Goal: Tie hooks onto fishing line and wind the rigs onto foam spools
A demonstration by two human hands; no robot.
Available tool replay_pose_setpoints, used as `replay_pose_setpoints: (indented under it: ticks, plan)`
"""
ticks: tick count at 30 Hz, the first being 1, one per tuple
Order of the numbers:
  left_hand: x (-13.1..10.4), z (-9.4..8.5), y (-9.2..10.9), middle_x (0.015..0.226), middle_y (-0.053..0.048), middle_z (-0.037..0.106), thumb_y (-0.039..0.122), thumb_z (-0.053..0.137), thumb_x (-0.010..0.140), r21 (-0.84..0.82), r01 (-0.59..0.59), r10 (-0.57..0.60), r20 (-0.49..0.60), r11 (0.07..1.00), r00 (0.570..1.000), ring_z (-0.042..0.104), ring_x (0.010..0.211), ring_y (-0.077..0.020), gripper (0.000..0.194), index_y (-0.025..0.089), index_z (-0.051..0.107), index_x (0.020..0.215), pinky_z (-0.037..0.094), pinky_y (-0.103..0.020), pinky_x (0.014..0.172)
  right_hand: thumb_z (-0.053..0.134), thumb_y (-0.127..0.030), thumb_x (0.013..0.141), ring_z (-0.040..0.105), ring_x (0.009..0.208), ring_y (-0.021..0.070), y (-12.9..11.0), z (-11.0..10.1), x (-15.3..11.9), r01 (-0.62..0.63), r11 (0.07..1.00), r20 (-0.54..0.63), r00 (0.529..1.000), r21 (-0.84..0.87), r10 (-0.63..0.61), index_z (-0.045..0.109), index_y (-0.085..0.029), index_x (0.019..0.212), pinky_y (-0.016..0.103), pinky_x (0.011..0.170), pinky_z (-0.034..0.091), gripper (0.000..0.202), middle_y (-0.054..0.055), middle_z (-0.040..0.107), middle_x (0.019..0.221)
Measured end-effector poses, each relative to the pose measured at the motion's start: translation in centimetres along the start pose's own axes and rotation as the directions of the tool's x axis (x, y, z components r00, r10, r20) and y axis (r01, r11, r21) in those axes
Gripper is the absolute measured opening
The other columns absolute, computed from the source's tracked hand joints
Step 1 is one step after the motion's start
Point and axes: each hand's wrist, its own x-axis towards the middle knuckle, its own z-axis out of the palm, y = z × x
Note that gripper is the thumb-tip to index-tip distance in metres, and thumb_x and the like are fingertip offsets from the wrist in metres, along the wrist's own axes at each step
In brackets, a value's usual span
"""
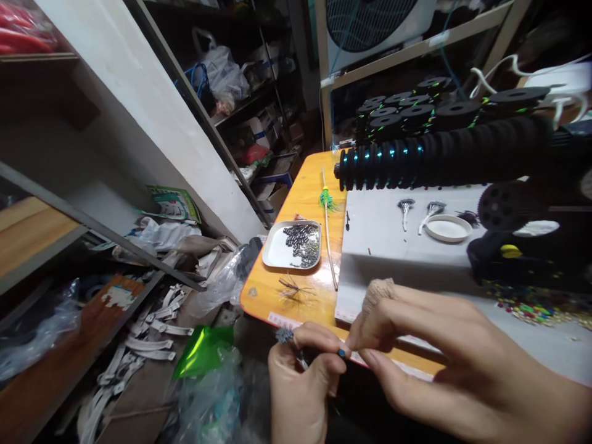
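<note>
My left hand (303,382) is closed in a pinch below the table's front edge. A dark, thin piece with a bristly grey end (284,335) pokes out between its fingers. At its thumb tip shows a small blue-tipped part (342,353). My right hand (416,345) comes in from the right, its thumb and forefinger closed beside that blue tip; whatever they grip is too small to make out. A beige wrap (377,295) covers one of its fingertips. Beyond the hands, a white tray (274,250) holds small dark and metallic parts, and dark wiry strands (295,288) lie before it.
A thin rod (328,246) with green strands lies beside the white board (383,274). On the board are two grey tufted pieces (406,209), a round white lid (448,228) and colored beads (531,312). A black ribbed roller (439,154) extends above. Shelves stand left.
</note>
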Motion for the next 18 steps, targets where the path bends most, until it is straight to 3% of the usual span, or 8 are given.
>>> replay_pose_setpoints:
  ticks: [3, 8, 14, 18]
  plan:
    - [-0.1, -0.1, 0.2, 0.064, 0.004, 0.064, 0.035, 0.091, 0.057, 0.062, -0.039, 0.040, -0.013, 0.997, 0.999, 0.041, 0.043, 0.0019, 0.023, 0.020, 0.074, 0.063, 0.029, -0.009, 0.041, 0.053, -0.010, 0.085, 0.054, 0.062, 0.0077, 0.1, 0.0, -0.2, 0.000, 1.000, -0.001, 1.000, 0.006, 0.000, 0.059, -0.018, 0.075, 0.018, 0.055, 0.044, 0.014, -0.001, 0.059, 0.070]
    - [0.2, -1.5, -0.4, 0.071, 0.003, 0.066, 0.032, 0.087, 0.065, 0.119, -0.103, 0.090, 0.108, 0.988, 0.990, 0.049, 0.049, -0.0018, 0.015, 0.024, 0.076, 0.070, 0.034, -0.011, 0.042, 0.054, -0.010, 0.085, 0.055, 0.062, 0.0076, 0.3, 0.0, -0.3, -0.008, 1.000, 0.012, 1.000, 0.012, 0.008, 0.060, -0.018, 0.076, 0.019, 0.055, 0.044, 0.013, -0.001, 0.060, 0.071]
    - [0.6, -2.5, -0.7, 0.076, 0.002, 0.069, 0.031, 0.083, 0.072, 0.172, -0.189, 0.153, 0.200, 0.967, 0.968, 0.062, 0.069, -0.0083, 0.009, 0.025, 0.077, 0.077, 0.049, -0.014, 0.062, 0.054, -0.010, 0.087, 0.056, 0.064, 0.0075, 0.5, 0.1, -0.4, -0.024, 0.999, 0.036, 0.999, 0.026, 0.023, 0.058, -0.018, 0.078, 0.018, 0.056, 0.044, 0.013, -0.001, 0.061, 0.073]
    - [0.7, -2.5, -0.5, 0.077, 0.002, 0.070, 0.029, 0.082, 0.073, 0.201, -0.216, 0.170, 0.225, 0.955, 0.959, 0.062, 0.068, -0.0076, 0.007, 0.026, 0.077, 0.079, 0.046, -0.012, 0.057, 0.054, -0.013, 0.089, 0.057, 0.065, 0.0089, 0.6, 0.0, -0.3, -0.033, 0.999, 0.034, 0.999, 0.029, 0.032, 0.056, -0.020, 0.078, 0.019, 0.056, 0.045, 0.013, -0.001, 0.060, 0.075]
